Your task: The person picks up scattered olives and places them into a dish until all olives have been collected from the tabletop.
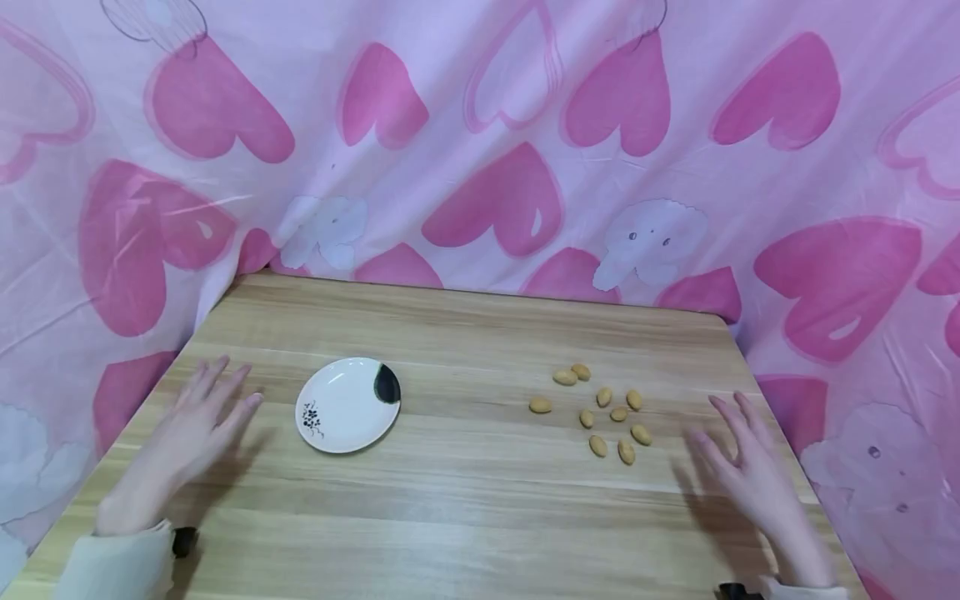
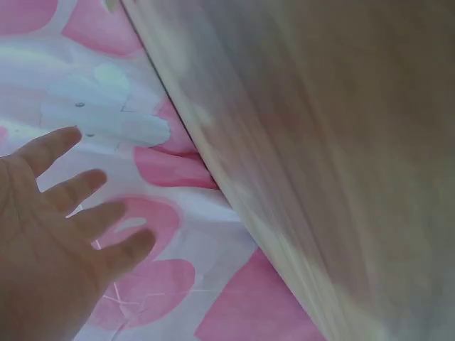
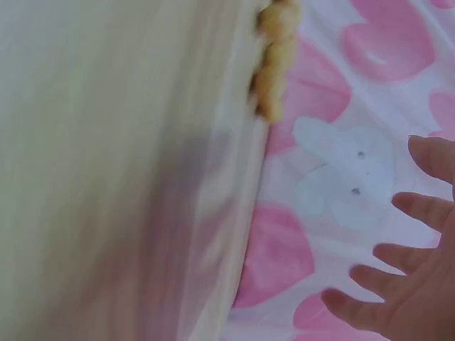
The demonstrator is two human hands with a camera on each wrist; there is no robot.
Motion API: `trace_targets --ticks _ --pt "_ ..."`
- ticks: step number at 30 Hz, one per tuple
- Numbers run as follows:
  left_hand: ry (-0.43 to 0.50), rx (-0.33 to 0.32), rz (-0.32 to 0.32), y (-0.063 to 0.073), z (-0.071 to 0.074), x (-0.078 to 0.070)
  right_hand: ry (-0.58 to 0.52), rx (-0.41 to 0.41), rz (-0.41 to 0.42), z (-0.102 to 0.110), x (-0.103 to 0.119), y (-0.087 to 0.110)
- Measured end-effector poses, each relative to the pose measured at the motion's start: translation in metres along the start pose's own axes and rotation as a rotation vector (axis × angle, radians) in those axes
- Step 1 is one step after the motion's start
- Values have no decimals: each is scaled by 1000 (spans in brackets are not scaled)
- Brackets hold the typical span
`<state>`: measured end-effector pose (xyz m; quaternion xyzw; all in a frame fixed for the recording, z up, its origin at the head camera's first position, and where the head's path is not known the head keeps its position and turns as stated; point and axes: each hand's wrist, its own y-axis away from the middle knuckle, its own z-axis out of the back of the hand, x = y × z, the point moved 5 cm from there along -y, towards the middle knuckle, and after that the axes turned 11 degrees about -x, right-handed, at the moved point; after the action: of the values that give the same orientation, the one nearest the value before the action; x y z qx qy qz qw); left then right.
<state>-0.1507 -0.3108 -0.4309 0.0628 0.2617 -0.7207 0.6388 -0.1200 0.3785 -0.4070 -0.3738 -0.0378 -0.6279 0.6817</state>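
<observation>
On the left of the table lies a round white plate [image 1: 348,408] with a dark patch and a small floral print on its rim. Several small tan nuts in smooth oval coats [image 1: 597,446] are scattered right of the middle; some of these nuts [image 3: 274,71] also show blurred in the right wrist view. My left hand [image 1: 191,425] hovers left of the plate, fingers spread, holding nothing; the left wrist view shows the same hand [image 2: 57,234]. Right of the nuts, my right hand [image 1: 750,467] is held above the table with spread fingers and nothing in it, as the right wrist view of that hand [image 3: 412,263] confirms.
The wooden table [image 1: 450,517] reaches back to a pink curtain [image 1: 480,150] printed with hearts, which hangs behind it and along both sides. Bare wood lies between the plate and the nuts. A dark strap piece [image 1: 184,542] shows at the left sleeve.
</observation>
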Motion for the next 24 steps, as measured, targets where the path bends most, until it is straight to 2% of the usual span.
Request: trace_targets --ticks 2,6,10,14,18,24 --pt "44 9 28 -1 -2 -1 -25 16 -6 -3 9 -5" --pt "67 23 56 -7 -6 -5 -87 15 11 -16 28 -13" --pt "115 52 55 -18 -13 -12 -195 4 7 -33 46 -19" --pt "187 85 54 -27 -21 -18 -259 19 -19 -50 61 -25" --pt "238 119 83 -32 -32 -22 -279 78 -63 -71 71 -32" --pt "263 199 173 -38 -43 -23 -324 192 -132 -104 80 -38"
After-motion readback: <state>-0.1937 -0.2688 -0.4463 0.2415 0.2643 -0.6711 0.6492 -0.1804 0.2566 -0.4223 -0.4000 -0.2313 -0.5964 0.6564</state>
